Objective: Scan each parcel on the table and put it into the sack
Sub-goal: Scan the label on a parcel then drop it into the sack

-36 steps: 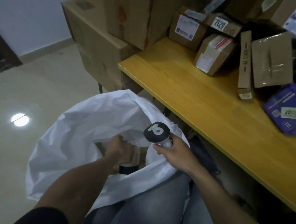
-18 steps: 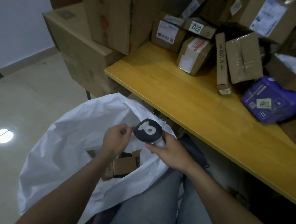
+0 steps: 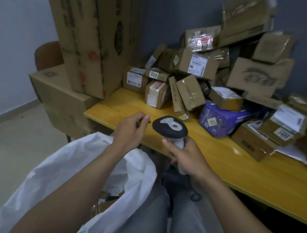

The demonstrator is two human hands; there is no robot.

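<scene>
My right hand (image 3: 186, 154) grips the grey handle of a barcode scanner (image 3: 169, 127) with a black head, held over the front edge of the yellow wooden table (image 3: 237, 167). My left hand (image 3: 131, 131) hovers empty above the table's near corner, fingers loosely curled, just left of the scanner. A heap of cardboard parcels (image 3: 189, 90) fills the back of the table, among them a purple box (image 3: 223, 119). The white sack (image 3: 64, 179) stands open by my knees, with brown boxes (image 3: 106, 204) partly visible inside.
Tall cardboard cartons (image 3: 93, 35) stand left of the table on a large box (image 3: 61, 96), with a brown chair back (image 3: 47, 54) behind them. Pale tiled floor (image 3: 5, 149) lies to the left. My grey-trousered legs (image 3: 157, 220) fill the foreground.
My left hand has come up out of the sack to the table corner. The right hand has raised the scanner over the table edge. The view has tilted up towards the parcels.
</scene>
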